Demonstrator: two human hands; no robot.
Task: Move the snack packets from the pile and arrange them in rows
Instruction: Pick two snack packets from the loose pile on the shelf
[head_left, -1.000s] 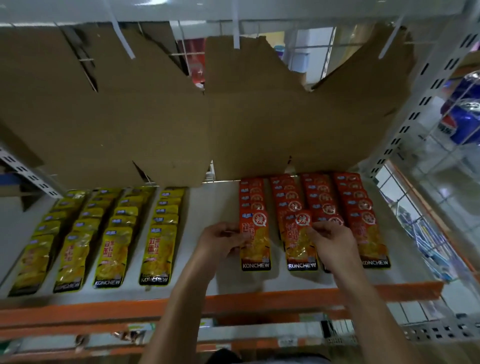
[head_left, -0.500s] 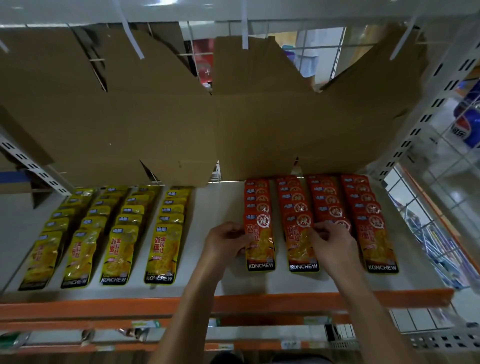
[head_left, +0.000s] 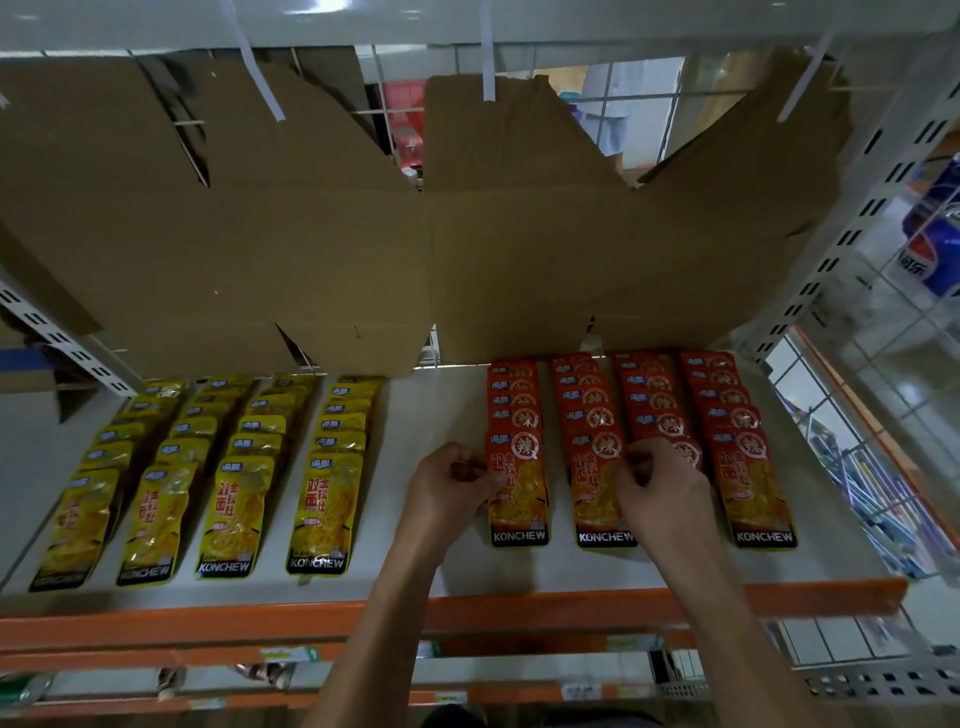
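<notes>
Left hand (head_left: 451, 480) pinching first red packet's (head_left: 518, 488) left edge, right hand (head_left: 655, 480) gripping third-row packet (head_left: 688, 451), bare shelf (head_left: 431, 415) between colours

Four packet rows (head_left: 218, 467) left on shelf (head_left: 431, 405), four rows (head_left: 639, 415) right, cardboard (head_left: 311, 234) behind

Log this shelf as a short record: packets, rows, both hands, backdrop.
shelf: white board with orange front edge
yellow packets: four overlapping rows on the left
red packets: four overlapping rows on the right
left hand: pinches the front packet of the leftmost red row
right hand: fingers curled on the front packets of the two middle red rows, partly covering the third
backdrop: flattened cardboard behind the rows
</notes>
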